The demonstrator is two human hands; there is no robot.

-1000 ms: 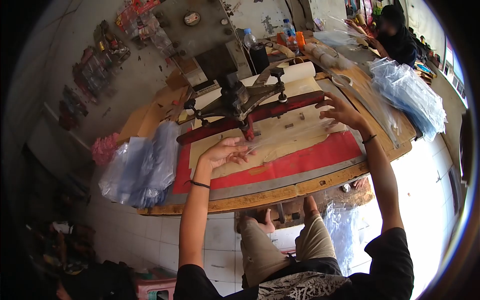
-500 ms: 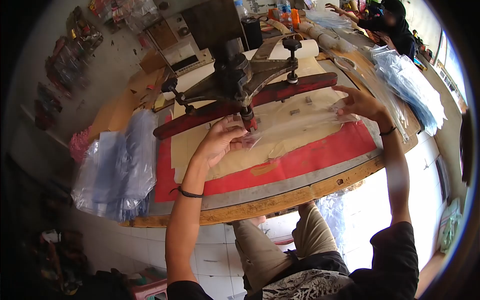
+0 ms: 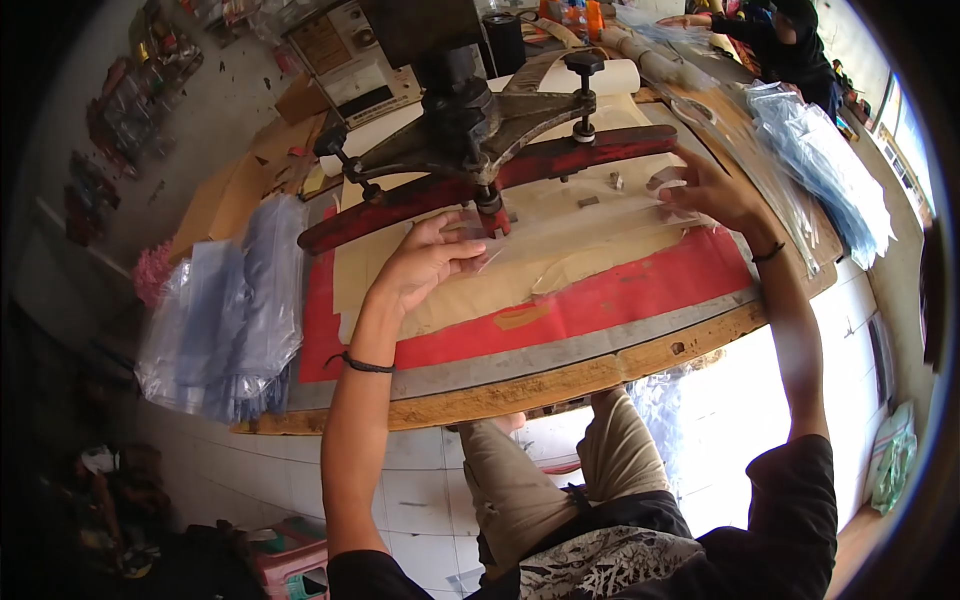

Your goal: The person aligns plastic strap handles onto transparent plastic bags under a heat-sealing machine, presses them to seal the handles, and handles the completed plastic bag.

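Note:
A clear plastic sheet (image 3: 590, 232) stretches between my two hands over the tan paper on the press bed. My left hand (image 3: 432, 258) pinches its left end between thumb and fingers, close to the red metal tip under the press head. At the sheet's right end my right hand (image 3: 712, 190) has its fingers curled onto the plastic, beside the right end of the red bar. The long red bar (image 3: 570, 158) hangs above the sheet from a dark metal press head (image 3: 455, 135) with black knobs. Under the tan paper (image 3: 430, 318) lies a red sheet (image 3: 610, 310).
Stacked clear plastic sleeves lie at the left (image 3: 215, 320), with another pile of plastic sleeves (image 3: 825, 165) at the right. A control box (image 3: 360, 75) stands behind the press. The wooden table edge (image 3: 520, 388) is nearest me. Another person (image 3: 785, 50) works at the far right.
Both hands have moved slightly away from me with the plastic sheet, toward the red bar. My view has shifted a little; the press bar looks unmoved.

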